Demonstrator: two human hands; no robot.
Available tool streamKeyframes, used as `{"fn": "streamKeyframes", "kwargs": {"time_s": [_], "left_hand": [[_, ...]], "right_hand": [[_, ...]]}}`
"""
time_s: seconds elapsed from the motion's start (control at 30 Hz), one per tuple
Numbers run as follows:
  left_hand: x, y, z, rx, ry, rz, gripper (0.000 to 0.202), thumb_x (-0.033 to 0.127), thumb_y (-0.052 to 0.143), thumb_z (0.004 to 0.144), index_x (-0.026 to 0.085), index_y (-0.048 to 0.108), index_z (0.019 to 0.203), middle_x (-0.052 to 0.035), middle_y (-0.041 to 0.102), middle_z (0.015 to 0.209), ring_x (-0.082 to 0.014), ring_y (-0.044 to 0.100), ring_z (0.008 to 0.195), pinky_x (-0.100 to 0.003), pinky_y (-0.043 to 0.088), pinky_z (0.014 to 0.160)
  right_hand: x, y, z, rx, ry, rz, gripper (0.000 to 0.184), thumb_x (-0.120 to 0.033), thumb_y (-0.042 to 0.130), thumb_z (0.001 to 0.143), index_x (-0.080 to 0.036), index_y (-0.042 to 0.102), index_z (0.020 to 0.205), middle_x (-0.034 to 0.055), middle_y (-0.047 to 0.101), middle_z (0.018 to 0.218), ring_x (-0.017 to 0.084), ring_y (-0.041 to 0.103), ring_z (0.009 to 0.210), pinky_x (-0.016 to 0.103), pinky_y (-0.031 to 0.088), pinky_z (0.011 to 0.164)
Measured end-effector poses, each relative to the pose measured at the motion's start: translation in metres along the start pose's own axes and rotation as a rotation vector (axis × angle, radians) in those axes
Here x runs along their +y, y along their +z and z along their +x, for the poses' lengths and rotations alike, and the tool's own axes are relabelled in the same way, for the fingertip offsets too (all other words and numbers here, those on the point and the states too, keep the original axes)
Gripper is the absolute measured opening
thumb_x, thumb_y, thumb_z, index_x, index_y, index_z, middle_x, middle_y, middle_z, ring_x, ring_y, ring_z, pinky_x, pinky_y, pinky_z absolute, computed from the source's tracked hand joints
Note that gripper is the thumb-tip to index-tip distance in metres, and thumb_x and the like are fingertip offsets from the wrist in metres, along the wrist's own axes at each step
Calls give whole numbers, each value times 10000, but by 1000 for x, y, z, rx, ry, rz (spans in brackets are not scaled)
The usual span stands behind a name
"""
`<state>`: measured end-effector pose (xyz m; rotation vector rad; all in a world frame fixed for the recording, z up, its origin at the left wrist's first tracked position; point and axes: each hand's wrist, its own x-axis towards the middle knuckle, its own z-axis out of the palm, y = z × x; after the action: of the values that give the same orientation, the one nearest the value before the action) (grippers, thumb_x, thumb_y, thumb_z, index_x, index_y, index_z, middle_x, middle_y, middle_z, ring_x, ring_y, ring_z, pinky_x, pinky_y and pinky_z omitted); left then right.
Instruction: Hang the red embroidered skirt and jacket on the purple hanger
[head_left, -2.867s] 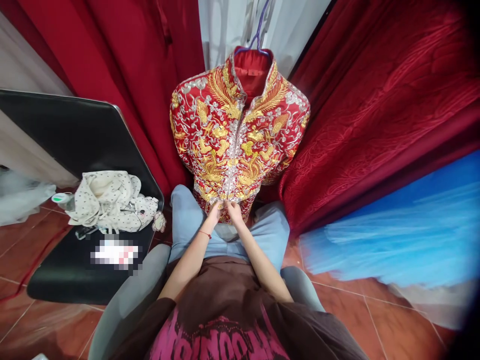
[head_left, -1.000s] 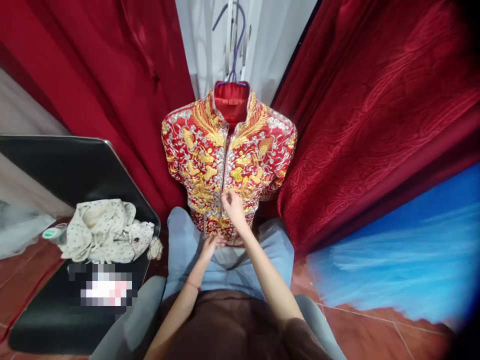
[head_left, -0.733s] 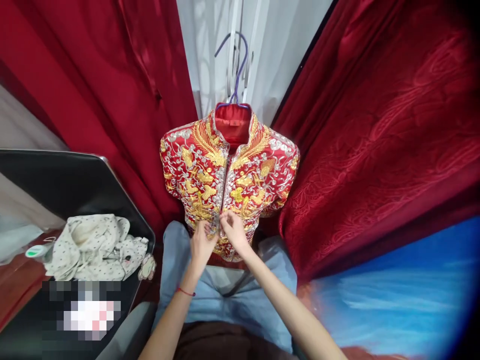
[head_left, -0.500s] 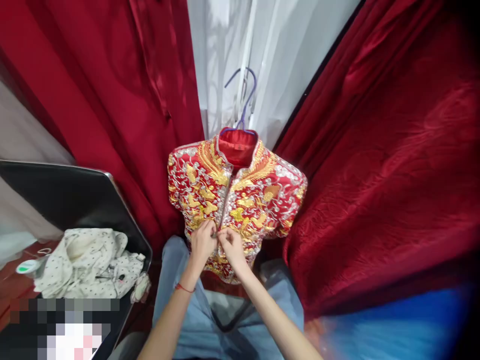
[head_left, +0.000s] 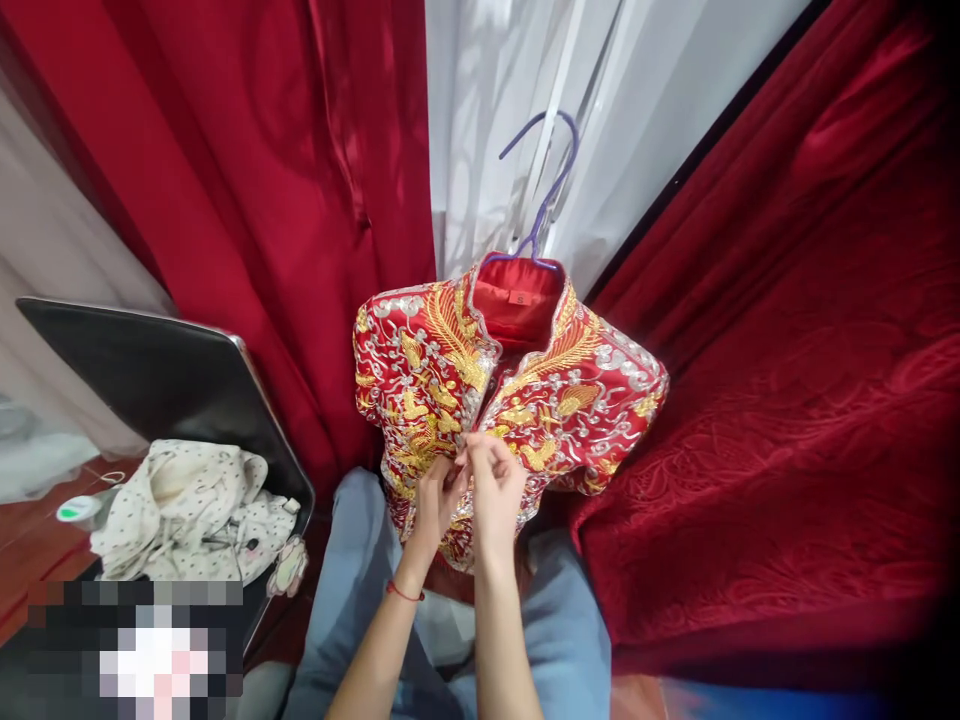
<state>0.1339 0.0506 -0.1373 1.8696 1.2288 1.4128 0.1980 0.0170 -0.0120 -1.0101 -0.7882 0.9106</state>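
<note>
A red jacket (head_left: 570, 400) thick with gold and silver embroidery hangs in front of me on a purple hanger (head_left: 547, 190). Its hem rests over my knees in light blue jeans (head_left: 352, 580). My left hand (head_left: 436, 500) and my right hand (head_left: 496, 485) meet at the jacket's front opening, about halfway up. Both pinch the two front edges where they close. What sits between the fingertips is too small to make out. A thin red string circles my left wrist.
Dark red curtains (head_left: 247, 180) hang left and right, with white sheer fabric (head_left: 495, 120) between them. A black chair (head_left: 150, 370) at the left carries a crumpled dotted white cloth (head_left: 195, 510). Brown tiled floor shows at the far left.
My hands have climbed from the jacket's hem up along the front opening to mid-chest. The view has tilted upward and the jacket now leans to the right.
</note>
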Motion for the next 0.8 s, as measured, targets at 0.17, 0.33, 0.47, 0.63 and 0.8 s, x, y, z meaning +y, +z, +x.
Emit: {"fn": "streamKeyframes", "kwargs": {"time_s": [0.17, 0.33, 0.47, 0.63, 0.8], "left_hand": [[5, 8, -5, 106, 6, 71, 277, 336, 520, 953, 208, 461, 716, 28, 475, 668, -117, 467, 599, -238, 361, 605], [8, 9, -5, 124, 23, 55, 256, 326, 523, 950, 211, 450, 732, 33, 461, 679, -116, 461, 608, -232, 353, 615], [17, 8, -4, 114, -23, 40, 274, 328, 516, 939, 217, 424, 706, 35, 438, 660, -123, 444, 599, -240, 350, 608], [38, 6, -5, 42, -114, -12, 256, 321, 507, 935, 227, 415, 715, 26, 450, 676, -132, 425, 603, -253, 360, 608], [46, 1, -9, -44, -154, -48, 311, 339, 493, 948, 233, 338, 699, 34, 393, 666, -133, 396, 602, -255, 335, 607]], "right_hand": [[-60, 11, 37, -72, -148, -65, 162, -334, 629, 840, -173, 638, 826, -31, 646, 626, 54, 446, 397, 199, 353, 398], [-70, 20, 52, -78, -231, -49, 139, -326, 607, 842, -187, 605, 830, -38, 653, 638, 42, 423, 384, 193, 351, 396], [-67, 24, 51, -42, -225, -64, 195, -395, 573, 874, -203, 569, 843, -34, 649, 662, 37, 402, 380, 195, 342, 391], [-67, 22, 53, -38, -223, -117, 245, -466, 523, 910, -224, 543, 884, -31, 633, 686, 44, 424, 405, 204, 359, 406], [-52, 10, 72, -42, -185, -133, 298, -501, 602, 868, -207, 563, 842, -72, 532, 557, 52, 379, 368, 219, 284, 376]]}}
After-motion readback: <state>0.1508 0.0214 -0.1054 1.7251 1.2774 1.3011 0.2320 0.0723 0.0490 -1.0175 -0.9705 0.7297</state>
